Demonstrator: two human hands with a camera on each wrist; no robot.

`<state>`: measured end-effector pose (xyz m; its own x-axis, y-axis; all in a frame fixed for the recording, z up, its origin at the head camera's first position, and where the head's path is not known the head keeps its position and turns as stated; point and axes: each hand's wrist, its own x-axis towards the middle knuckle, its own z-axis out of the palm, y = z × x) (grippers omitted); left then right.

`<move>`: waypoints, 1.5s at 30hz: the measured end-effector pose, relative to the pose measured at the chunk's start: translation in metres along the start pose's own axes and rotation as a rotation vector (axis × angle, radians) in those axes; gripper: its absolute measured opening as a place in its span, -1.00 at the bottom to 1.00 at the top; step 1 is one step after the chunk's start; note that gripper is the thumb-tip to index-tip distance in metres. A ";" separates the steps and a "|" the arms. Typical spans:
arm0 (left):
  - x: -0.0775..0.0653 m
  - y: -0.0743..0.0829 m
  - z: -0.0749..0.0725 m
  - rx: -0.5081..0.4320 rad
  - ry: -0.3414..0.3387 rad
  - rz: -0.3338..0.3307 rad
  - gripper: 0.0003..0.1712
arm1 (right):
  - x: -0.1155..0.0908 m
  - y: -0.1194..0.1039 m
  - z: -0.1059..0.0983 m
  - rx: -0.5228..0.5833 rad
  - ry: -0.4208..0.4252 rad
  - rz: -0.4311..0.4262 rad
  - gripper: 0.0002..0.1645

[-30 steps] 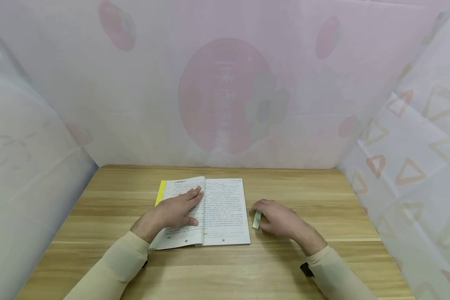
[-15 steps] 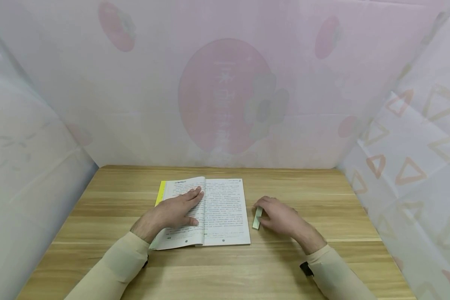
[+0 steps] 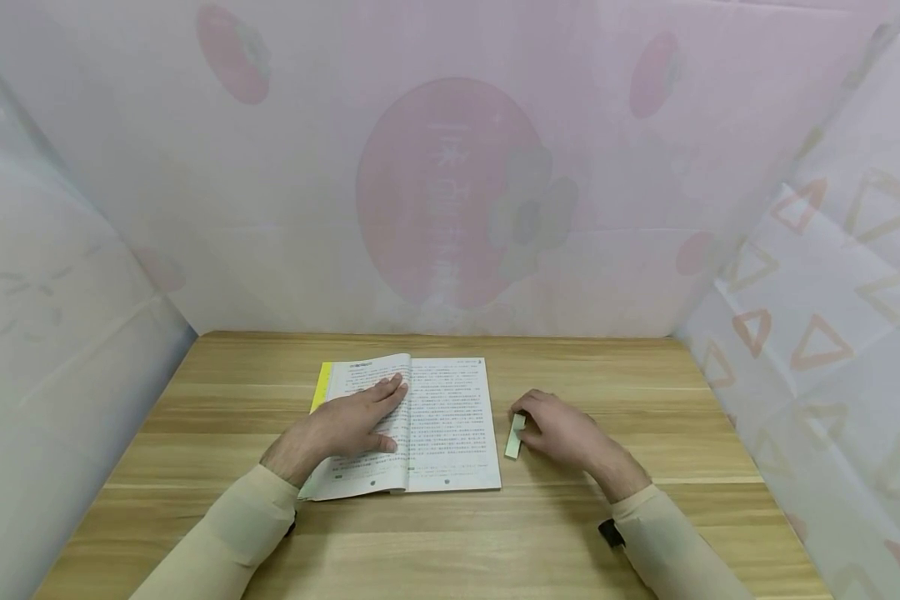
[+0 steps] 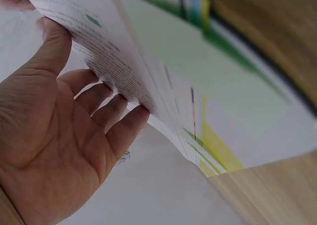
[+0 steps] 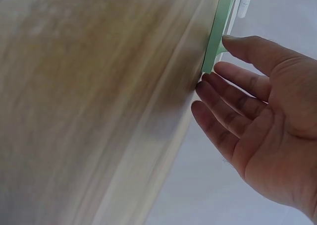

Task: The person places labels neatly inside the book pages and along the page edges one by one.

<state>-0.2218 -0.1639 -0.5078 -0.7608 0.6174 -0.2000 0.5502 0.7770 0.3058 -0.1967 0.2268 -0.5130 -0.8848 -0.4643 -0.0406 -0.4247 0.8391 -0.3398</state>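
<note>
An open printed book [image 3: 453,425] lies on the table, with a yellow edge showing at its far left. My left hand [image 3: 348,423] rests on the left page, its fingers stretched towards the fold. In the left wrist view, the fingertips [image 4: 126,118] touch the page above a fanned edge of leaves. Right of the book lies a narrow pale green pad [image 3: 513,443], which looks like sticky notes. My right hand [image 3: 558,427] is at this pad with fingers curled; the thumb [image 5: 242,47] touches its upper side by a small green flap. The fingertips are close to its end.
The wood-grain table [image 3: 450,542] reaches back to a pink patterned cloth wall [image 3: 307,250]. Cloth walls also stand on the left [image 3: 67,333] and on the right [image 3: 817,275].
My right hand's fingers have drawn in slightly to the right, and more of the green pad shows. The left hand and the book have stayed put.
</note>
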 end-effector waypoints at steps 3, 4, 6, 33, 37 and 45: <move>0.000 0.000 0.000 -0.002 0.000 -0.004 0.19 | 0.002 0.001 0.000 -0.007 0.003 0.017 -0.65; 0.000 0.000 0.000 -0.003 0.000 -0.004 0.20 | 0.002 0.001 0.000 -0.011 0.004 0.024 -0.67; 0.000 0.000 0.000 -0.005 0.000 -0.004 0.20 | 0.004 0.002 0.000 -0.013 0.006 0.043 -0.72; 0.001 -0.003 0.003 -0.021 0.016 0.004 0.18 | 0.011 -0.004 0.001 0.368 0.058 0.273 -0.97; 0.001 -0.003 0.003 -0.021 0.016 0.003 0.18 | 0.011 -0.004 0.001 0.414 0.059 0.281 -0.92; 0.000 -0.003 0.002 -0.020 0.016 0.003 0.18 | 0.011 -0.009 0.001 0.430 0.067 0.279 -0.98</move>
<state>-0.2227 -0.1656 -0.5110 -0.7646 0.6176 -0.1845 0.5457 0.7725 0.3247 -0.2026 0.2135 -0.5116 -0.9693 -0.2089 -0.1295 -0.0663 0.7297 -0.6805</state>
